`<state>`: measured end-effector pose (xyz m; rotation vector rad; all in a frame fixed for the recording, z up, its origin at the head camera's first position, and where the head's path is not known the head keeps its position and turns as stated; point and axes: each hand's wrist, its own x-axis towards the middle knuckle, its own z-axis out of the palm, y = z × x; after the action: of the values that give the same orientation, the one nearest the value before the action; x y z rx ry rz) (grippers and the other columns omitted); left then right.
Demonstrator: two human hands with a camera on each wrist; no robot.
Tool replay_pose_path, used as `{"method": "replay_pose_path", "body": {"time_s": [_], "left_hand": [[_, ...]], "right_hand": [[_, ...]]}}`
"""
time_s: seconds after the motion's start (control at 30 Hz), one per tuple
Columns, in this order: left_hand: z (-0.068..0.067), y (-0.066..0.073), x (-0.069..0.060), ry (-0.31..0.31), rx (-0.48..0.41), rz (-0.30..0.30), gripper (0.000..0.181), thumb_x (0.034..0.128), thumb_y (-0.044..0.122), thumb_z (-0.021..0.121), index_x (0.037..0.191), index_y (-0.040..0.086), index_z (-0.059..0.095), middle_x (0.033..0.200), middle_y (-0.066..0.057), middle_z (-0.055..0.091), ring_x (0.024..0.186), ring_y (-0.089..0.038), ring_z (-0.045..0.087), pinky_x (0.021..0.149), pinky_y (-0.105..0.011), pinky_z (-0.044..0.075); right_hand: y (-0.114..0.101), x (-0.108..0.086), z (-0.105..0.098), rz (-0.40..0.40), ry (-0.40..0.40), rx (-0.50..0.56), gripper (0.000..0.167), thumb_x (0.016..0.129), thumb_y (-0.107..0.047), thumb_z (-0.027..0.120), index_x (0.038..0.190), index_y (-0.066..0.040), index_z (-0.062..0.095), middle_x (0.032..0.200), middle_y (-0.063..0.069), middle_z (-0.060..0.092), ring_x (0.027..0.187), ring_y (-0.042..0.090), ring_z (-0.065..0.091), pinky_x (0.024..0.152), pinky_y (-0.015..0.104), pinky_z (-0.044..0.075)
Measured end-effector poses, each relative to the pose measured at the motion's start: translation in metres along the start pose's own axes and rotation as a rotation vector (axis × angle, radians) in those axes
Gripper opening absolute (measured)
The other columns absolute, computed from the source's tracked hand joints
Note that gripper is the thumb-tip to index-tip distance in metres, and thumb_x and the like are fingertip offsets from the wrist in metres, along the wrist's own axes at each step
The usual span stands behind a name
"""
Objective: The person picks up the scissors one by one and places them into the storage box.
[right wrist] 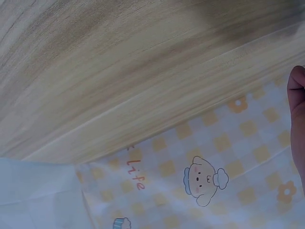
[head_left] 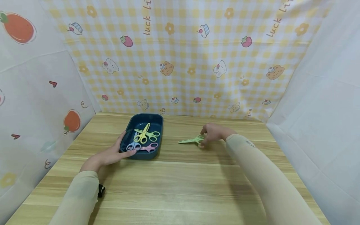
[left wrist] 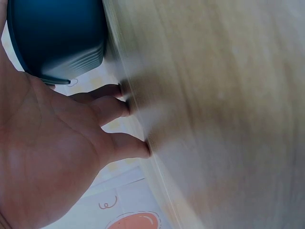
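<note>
On the right half of the table, my right hand (head_left: pixel 214 133) pinches the handles of light green scissors (head_left: pixel 189 141), whose blades point left. Whether they touch the tabletop I cannot tell. The right wrist view catches only a part of this hand (right wrist: pixel 298 119) at its edge, without the scissors. A dark blue bin (head_left: pixel 161 132) stands left of centre, holding yellow scissors (head_left: pixel 144 135), green scissors (head_left: pixel 154 134), blue scissors (head_left: pixel 133 146) and pink scissors (head_left: pixel 150 147). Against its left side and near corner rests my left hand (head_left: pixel 111 153), thumb and fingers extended; some fingertips touch the table.
Under everything lies a wood-grain table (head_left: pixel 168 190). A yellow checked cloth (head_left: pixel 185 78) hangs along its back edge. White cloths close off the left side (head_left: pixel 36 103) and the right side (head_left: pixel 323 103).
</note>
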<state>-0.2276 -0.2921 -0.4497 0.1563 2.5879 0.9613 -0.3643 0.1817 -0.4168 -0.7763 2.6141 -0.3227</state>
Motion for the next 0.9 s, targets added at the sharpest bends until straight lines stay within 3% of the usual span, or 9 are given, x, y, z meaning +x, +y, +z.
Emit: {"method": "replay_pose_path", "body": {"time_s": [0.5,0.73,0.9], "left_hand": [[0.000,-0.001,0.000,-0.001,0.005,0.001,0.121,0.0987,0.070,0.059,0.166,0.023,-0.029,0.173,-0.040,-0.005,0.155,-0.068,0.015,0.118,-0.082,0.026],[-0.001,0.000,-0.001,-0.002,-0.011,0.008,0.121,0.0990,0.069,0.060,0.166,0.023,-0.029,0.173,-0.040,-0.007,0.155,-0.068,0.012,0.118,-0.083,0.023],[-0.001,0.001,-0.001,-0.004,-0.014,0.011,0.120,0.0993,0.069,0.060,0.167,0.022,-0.029,0.173,-0.039,-0.007,0.156,-0.068,0.011,0.119,-0.083,0.022]], "right_hand": [[0.003,-0.003,-0.008,0.029,-0.008,0.020,0.072,0.088,-0.045,0.086,0.138,0.003,0.067,0.149,0.023,0.063,0.141,0.044,0.059,0.116,0.058,0.049],[0.005,-0.003,-0.009,0.004,0.022,0.011,0.069,0.089,-0.043,0.085,0.136,0.004,0.068,0.147,0.023,0.065,0.136,0.041,0.063,0.113,0.056,0.053],[0.005,-0.004,-0.013,0.001,0.042,0.021,0.068,0.090,-0.040,0.084,0.138,0.005,0.066,0.150,0.025,0.062,0.137,0.046,0.060,0.113,0.059,0.051]]}}
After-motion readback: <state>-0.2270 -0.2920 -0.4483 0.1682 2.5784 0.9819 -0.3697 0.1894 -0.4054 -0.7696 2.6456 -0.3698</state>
